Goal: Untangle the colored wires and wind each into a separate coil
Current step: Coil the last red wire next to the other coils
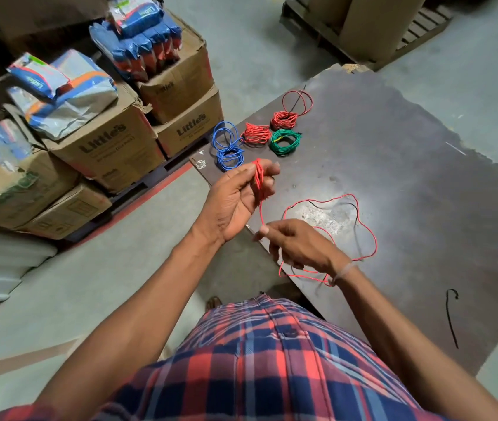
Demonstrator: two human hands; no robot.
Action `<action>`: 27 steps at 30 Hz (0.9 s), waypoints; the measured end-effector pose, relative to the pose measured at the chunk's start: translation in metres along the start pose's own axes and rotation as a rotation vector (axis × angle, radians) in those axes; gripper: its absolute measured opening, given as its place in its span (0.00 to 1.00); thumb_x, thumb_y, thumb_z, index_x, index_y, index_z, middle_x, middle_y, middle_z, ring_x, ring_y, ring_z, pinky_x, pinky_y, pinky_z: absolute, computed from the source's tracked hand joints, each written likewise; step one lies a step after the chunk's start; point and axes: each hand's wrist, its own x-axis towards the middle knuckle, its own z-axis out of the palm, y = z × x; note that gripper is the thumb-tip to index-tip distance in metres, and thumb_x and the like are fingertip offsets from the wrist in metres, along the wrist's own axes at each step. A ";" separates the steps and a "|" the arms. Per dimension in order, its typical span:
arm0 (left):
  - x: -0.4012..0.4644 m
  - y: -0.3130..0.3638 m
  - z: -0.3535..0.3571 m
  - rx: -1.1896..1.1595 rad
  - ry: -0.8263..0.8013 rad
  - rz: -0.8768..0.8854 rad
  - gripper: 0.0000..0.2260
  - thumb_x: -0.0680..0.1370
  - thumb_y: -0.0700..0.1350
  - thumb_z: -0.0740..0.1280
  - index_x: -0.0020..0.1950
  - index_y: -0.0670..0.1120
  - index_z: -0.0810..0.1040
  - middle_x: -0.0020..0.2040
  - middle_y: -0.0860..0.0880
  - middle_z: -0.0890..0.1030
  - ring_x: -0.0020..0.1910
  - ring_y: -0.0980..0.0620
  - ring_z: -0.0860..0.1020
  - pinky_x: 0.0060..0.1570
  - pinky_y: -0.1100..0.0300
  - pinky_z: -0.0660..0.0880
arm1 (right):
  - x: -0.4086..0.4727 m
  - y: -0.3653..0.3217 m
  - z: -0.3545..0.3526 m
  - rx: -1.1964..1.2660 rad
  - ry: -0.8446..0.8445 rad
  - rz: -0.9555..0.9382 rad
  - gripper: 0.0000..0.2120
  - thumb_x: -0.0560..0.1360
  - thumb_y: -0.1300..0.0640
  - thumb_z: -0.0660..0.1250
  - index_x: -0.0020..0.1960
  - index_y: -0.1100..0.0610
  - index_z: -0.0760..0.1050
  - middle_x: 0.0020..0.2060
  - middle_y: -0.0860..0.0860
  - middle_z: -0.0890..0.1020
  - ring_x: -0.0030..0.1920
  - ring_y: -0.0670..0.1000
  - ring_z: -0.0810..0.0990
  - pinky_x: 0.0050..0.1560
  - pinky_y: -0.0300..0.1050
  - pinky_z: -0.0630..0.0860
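Your left hand point(235, 202) holds the half-wound red coil point(259, 180) upright, fingers curled around it. From it the red wire point(347, 197) drops to your right hand point(299, 244), which pinches the strand just below. The slack lies in loops on the table point(423, 192), right of both hands.

I stand on a grey concrete floor point(241, 41) beside a dark worn tabletop point(423, 183); stacked cardboard boxes point(105, 147) sit left, a wooden pallet point(408, 34) beyond.
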 end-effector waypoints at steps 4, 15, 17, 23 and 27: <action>0.008 -0.003 -0.006 0.352 0.044 0.061 0.13 0.87 0.38 0.53 0.54 0.38 0.77 0.52 0.40 0.85 0.47 0.46 0.83 0.55 0.53 0.79 | -0.021 -0.016 0.001 -0.187 -0.055 -0.063 0.15 0.84 0.45 0.63 0.52 0.52 0.83 0.32 0.56 0.83 0.21 0.50 0.73 0.28 0.44 0.73; 0.008 -0.015 -0.015 0.949 -0.094 0.042 0.16 0.87 0.43 0.54 0.54 0.32 0.74 0.43 0.49 0.85 0.40 0.52 0.82 0.48 0.57 0.77 | -0.039 -0.048 -0.047 -0.038 0.137 -0.243 0.10 0.80 0.59 0.71 0.45 0.65 0.77 0.25 0.53 0.73 0.25 0.51 0.69 0.25 0.40 0.66; 0.007 -0.016 -0.015 0.895 -0.106 0.003 0.16 0.87 0.42 0.54 0.55 0.31 0.75 0.41 0.47 0.84 0.36 0.51 0.80 0.44 0.55 0.76 | -0.037 -0.049 -0.056 0.096 0.131 -0.309 0.08 0.79 0.61 0.71 0.44 0.65 0.78 0.26 0.56 0.72 0.26 0.52 0.68 0.26 0.41 0.66; -0.006 -0.015 -0.006 0.594 -0.159 -0.101 0.16 0.85 0.38 0.55 0.68 0.33 0.74 0.35 0.41 0.77 0.26 0.53 0.65 0.31 0.64 0.66 | -0.023 -0.050 -0.088 0.284 0.312 -0.375 0.05 0.79 0.64 0.68 0.45 0.64 0.79 0.28 0.54 0.73 0.29 0.47 0.70 0.33 0.35 0.67; -0.010 -0.012 0.000 0.441 -0.240 -0.191 0.17 0.85 0.38 0.54 0.67 0.31 0.74 0.34 0.43 0.72 0.26 0.55 0.60 0.29 0.63 0.57 | 0.001 -0.033 -0.095 0.143 0.441 -0.339 0.08 0.80 0.59 0.70 0.46 0.64 0.80 0.29 0.52 0.72 0.30 0.47 0.68 0.32 0.38 0.66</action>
